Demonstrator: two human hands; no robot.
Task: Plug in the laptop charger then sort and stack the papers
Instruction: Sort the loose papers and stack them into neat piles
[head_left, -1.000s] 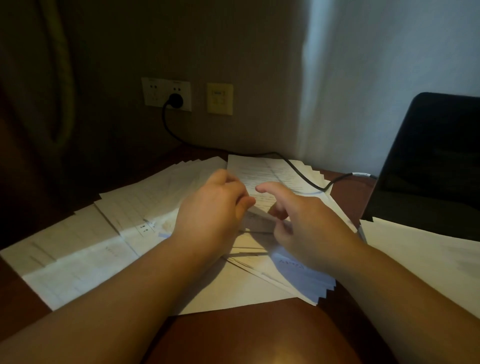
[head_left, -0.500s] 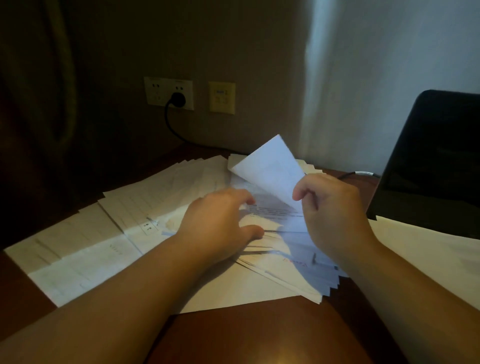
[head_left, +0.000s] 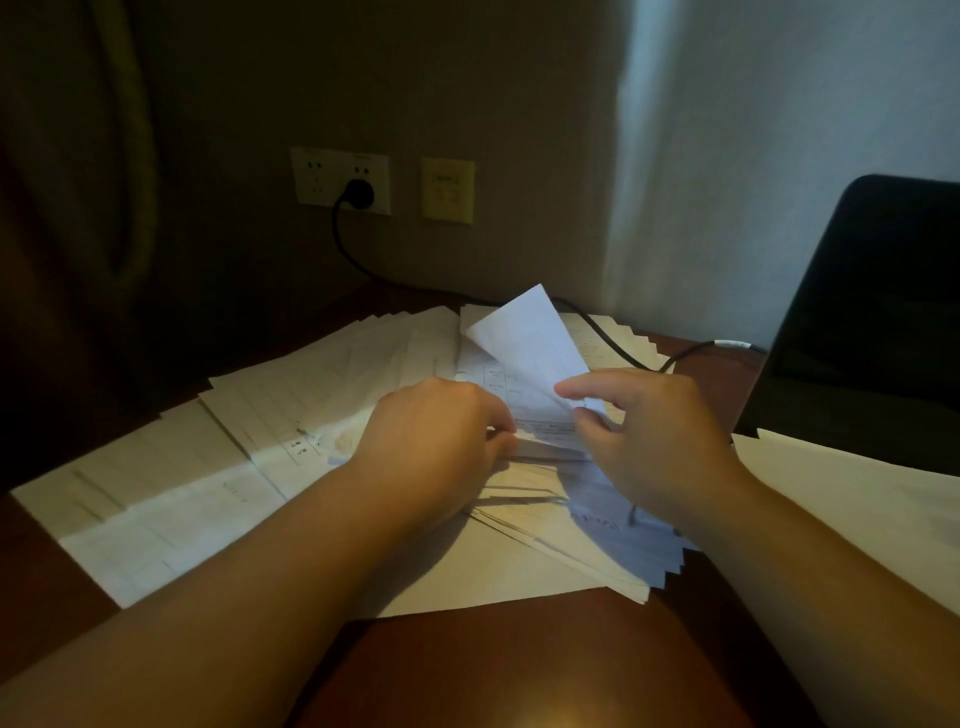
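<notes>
Several white printed papers (head_left: 249, 415) lie fanned across the brown desk (head_left: 519, 665). My left hand (head_left: 436, 431) grips the edge of the middle pile, fingers curled round it. My right hand (head_left: 649, 436) pinches one sheet (head_left: 530, 343), which is bent upward and stands above the pile. The black charger plug (head_left: 359, 194) sits in the white wall socket (head_left: 340, 179). Its cable (head_left: 623, 353) runs over the far papers toward the black laptop (head_left: 862, 322) at the right.
A yellowish wall plate (head_left: 448, 190) sits right of the socket. More sheets (head_left: 852, 493) lie in front of the laptop at the right. A dark curtain (head_left: 78, 156) hangs at the left, a pale one (head_left: 779, 130) behind the laptop.
My right hand lifted one sheet off the pile and bent it upward. My left hand shifted right and closed on the pile's edge.
</notes>
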